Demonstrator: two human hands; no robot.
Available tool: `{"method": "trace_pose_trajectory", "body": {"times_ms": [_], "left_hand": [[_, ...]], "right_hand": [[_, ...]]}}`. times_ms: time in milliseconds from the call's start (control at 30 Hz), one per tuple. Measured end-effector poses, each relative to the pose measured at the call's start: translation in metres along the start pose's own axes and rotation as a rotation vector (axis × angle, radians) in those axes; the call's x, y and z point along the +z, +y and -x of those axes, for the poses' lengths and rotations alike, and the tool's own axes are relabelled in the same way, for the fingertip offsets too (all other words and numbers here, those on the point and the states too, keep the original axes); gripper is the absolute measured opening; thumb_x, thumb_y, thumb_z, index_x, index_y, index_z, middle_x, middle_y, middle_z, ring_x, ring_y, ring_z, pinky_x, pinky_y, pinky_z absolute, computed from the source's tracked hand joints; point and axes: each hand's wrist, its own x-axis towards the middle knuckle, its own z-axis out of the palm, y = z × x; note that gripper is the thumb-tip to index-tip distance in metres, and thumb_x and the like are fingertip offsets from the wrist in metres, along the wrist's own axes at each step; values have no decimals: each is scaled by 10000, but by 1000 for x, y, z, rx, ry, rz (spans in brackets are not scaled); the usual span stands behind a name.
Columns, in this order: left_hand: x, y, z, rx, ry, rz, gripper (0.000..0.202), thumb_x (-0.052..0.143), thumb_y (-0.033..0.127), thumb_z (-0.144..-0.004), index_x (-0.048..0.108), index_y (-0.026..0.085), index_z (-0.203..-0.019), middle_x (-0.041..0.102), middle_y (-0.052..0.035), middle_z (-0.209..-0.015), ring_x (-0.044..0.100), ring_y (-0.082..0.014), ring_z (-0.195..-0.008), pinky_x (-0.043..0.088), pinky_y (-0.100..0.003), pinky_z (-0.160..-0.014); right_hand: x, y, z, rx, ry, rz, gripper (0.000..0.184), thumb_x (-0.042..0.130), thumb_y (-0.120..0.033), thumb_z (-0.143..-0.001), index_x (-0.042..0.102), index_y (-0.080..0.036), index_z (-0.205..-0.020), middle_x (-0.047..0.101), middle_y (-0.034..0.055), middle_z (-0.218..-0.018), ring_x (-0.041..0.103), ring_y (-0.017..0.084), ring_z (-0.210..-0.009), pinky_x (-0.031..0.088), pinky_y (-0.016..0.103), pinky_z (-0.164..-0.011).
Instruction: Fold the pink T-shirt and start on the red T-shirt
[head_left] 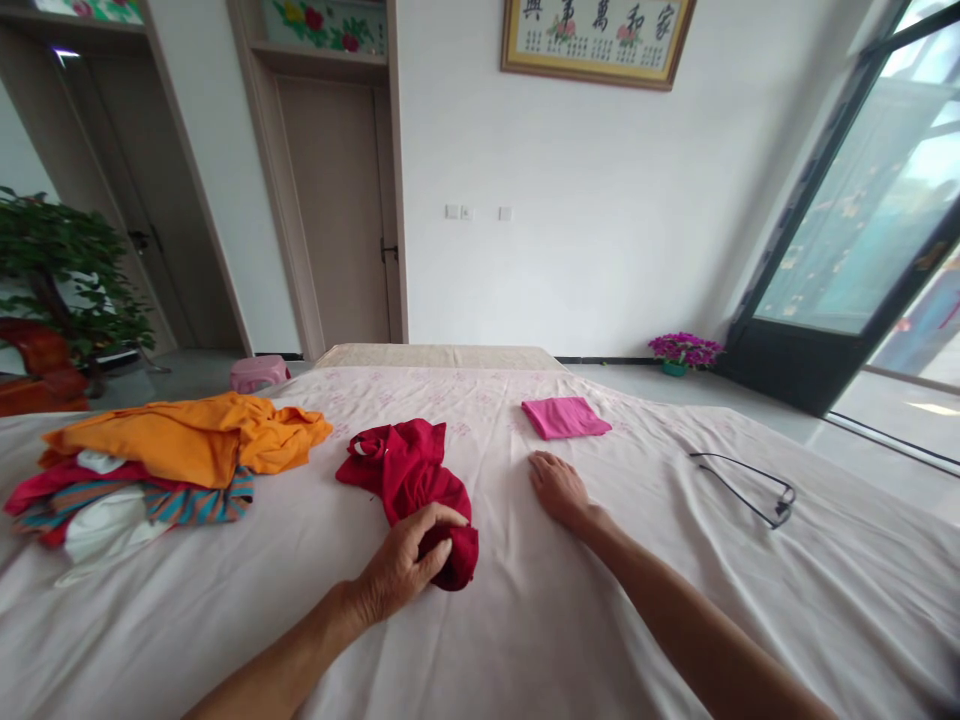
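A crumpled dark red garment (409,465) lies on the pale sheet (570,630) in front of me. My left hand (409,560) grips its near end, thumb and fingers closed around the bunched cloth. Flat on the sheet to the right rests my right hand (561,488), holding nothing, its fingers stretched forward. Just beyond those fingertips is a folded pink cloth (566,417), apart from the hand. What the red garment is exactly I cannot tell, since it is bunched up.
At the left sits a heap of clothes with an orange garment (180,430) on top and a striped one (202,500) below. Black-framed glasses (780,505) lie at the right. A pink stool (259,372) and a pot of purple flowers (684,350) stand on the floor beyond.
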Motion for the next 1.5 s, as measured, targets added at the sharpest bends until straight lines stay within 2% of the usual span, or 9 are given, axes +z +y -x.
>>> {"method": "trace_pose_trajectory", "body": {"times_ms": [200, 333, 433, 567, 767, 967, 1167, 1300, 1500], "left_hand": [[-70, -58, -36, -238, 524, -270, 316, 462, 325, -883, 607, 211, -1139, 672, -96, -1194, 627, -222, -1130, 454, -365, -1039], [-113, -103, -53, -545, 554, -492, 383, 567, 389, -775, 623, 183, -1093, 663, -155, -1202, 568, -308, -1225, 427, -426, -1036], [-123, -124, -59, -650, 546, -478, 348, 666, 394, -653, 634, 194, -937, 711, -146, -999, 630, -367, -1097, 468, -465, -932], [-126, -136, -61, -650, 518, -398, 201, 613, 343, -661, 617, 211, -813, 701, -75, -810, 673, -320, -920, 498, -418, -836], [-141, -111, -57, -437, 604, -51, 422, 448, 418, -844, 523, 188, -1189, 690, -57, -1032, 670, -209, -904, 536, -308, -759], [-134, -86, -50, -424, 228, 246, 631, 668, 546, -778, 545, 205, -1295, 670, -106, -1253, 636, -256, -1154, 507, -359, -974], [-120, -90, -48, -457, -49, 283, 706, 754, 404, -714, 546, 224, -1364, 583, -105, -1417, 536, -284, -1317, 444, -427, -1091], [-118, -83, -53, -425, -23, 314, 616, 728, 221, -653, 639, 220, -1262, 649, -88, -1337, 584, -288, -1263, 453, -442, -1083], [-128, -81, -54, -416, 61, 178, 509, 624, 194, -672, 691, 219, -1176, 738, -70, -1163, 682, -265, -1091, 530, -418, -967]], "right_hand": [[-19, -94, 1, -151, -46, -331, 345, 465, -232, -912, 684, -236, -1179, 720, 45, -1108, 637, 212, -1007, 448, 297, -865], [-24, -172, 19, -354, -171, -336, 532, 583, -488, -861, 528, -310, -1359, 702, 42, -1132, 650, 243, -930, 448, 323, -770], [-17, -196, 23, -443, -198, -224, 541, 641, -356, -777, 563, -281, -1307, 686, 82, -1145, 640, 263, -922, 447, 338, -745], [-21, -173, 3, -413, -137, -424, 317, 515, -137, -707, 714, -249, -927, 711, 36, -977, 637, 222, -888, 450, 311, -755], [-69, -72, -23, -25, 173, -1099, 279, 470, -245, -753, 694, -205, -914, 627, 8, -678, 525, 163, -586, 397, 270, -553], [-77, 5, -34, 22, -190, -504, 235, 540, -237, -721, 754, -201, -813, 725, 44, -815, 631, 209, -746, 457, 294, -648], [-29, -49, -86, -255, -81, -460, 423, 504, -93, -771, 720, -215, -1114, 729, 49, -1111, 662, 208, -1016, 499, 319, -891], [7, -109, -115, -436, -376, -491, 736, 597, -79, -691, 532, -243, -1406, 642, 56, -1312, 623, 216, -1125, 498, 321, -937], [23, -135, -117, -516, -573, -535, 462, 643, -187, -729, 685, -232, -1187, 704, -28, -842, 628, 151, -741, 476, 247, -688]]}}
